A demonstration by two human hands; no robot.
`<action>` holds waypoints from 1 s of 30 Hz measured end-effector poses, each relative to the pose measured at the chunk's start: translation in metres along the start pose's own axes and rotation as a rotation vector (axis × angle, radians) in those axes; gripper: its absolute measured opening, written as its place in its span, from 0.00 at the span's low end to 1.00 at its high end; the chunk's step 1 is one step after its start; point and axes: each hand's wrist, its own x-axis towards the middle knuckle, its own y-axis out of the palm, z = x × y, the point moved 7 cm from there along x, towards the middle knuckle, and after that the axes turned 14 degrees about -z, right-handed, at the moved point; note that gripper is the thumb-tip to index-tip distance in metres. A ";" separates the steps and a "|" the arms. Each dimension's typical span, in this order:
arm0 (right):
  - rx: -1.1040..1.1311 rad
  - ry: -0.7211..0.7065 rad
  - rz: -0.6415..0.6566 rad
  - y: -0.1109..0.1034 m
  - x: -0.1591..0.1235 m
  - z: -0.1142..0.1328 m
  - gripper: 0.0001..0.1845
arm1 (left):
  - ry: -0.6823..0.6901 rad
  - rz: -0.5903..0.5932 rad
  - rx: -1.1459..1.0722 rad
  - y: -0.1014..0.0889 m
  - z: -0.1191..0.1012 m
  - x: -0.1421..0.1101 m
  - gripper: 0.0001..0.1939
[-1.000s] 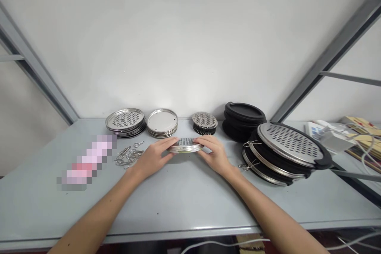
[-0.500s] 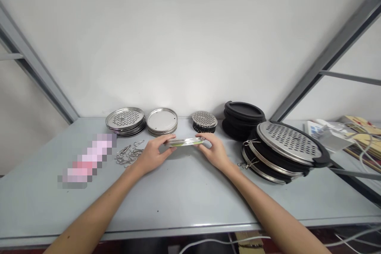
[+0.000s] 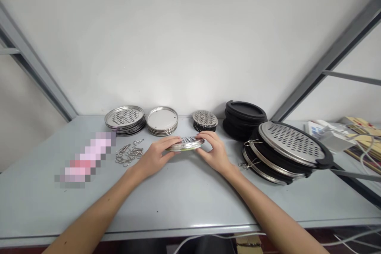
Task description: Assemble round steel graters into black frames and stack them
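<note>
Between my two hands is a round metal disc with a perforated top point(image 3: 187, 145), raised a little above the grey table. My left hand point(image 3: 156, 155) grips its left edge, fingers on top and thumb below. On the opposite edge, my right hand point(image 3: 216, 151) pinches it the same way. A thin greenish-yellow strip shows at the disc's underside; what it is I cannot make out. Close to my left hand lies a loose pile of small metal clips point(image 3: 128, 154).
Along the wall stand stacked perforated metal plates point(image 3: 126, 118), stacked plain metal plates point(image 3: 162, 120), smaller perforated discs point(image 3: 205, 120) and black rings point(image 3: 244, 117). Assembled black-and-metal discs point(image 3: 291, 143) are piled on the right. A blurred pink item point(image 3: 86, 158) lies left.
The disc has tipped so its perforated top now shows, where before mostly its edge was visible. It sits slightly lower, and both hands have turned with it.
</note>
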 end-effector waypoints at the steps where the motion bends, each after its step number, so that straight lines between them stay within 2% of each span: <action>1: -0.006 0.033 0.010 0.001 0.000 -0.004 0.18 | -0.032 -0.002 -0.035 0.000 0.001 0.000 0.18; 3: -0.009 0.110 0.034 0.004 -0.001 -0.012 0.21 | -0.104 -0.011 -0.090 0.000 0.004 0.001 0.18; 5: 0.012 0.182 0.063 0.007 -0.003 -0.018 0.20 | -0.156 -0.023 -0.120 0.000 0.005 0.002 0.18; 9: 0.073 0.251 0.099 0.011 -0.005 -0.020 0.13 | -0.148 -0.053 -0.095 -0.003 0.006 0.005 0.18; 16: 0.076 0.160 0.041 0.006 -0.004 -0.016 0.11 | -0.019 -0.083 0.067 -0.007 0.006 0.003 0.19; 19: 0.069 0.094 0.039 0.004 -0.003 -0.009 0.10 | 0.013 -0.046 0.093 -0.005 0.003 0.001 0.21; 23: 0.045 0.043 0.043 0.003 -0.003 -0.001 0.10 | 0.014 0.035 0.062 0.000 0.000 -0.001 0.19; 27: 0.018 0.146 0.001 0.003 -0.002 -0.011 0.18 | -0.070 0.008 0.012 -0.002 0.003 0.002 0.17; 30: 0.061 0.262 0.043 0.010 -0.004 -0.025 0.22 | -0.114 -0.027 0.000 -0.006 0.006 0.005 0.17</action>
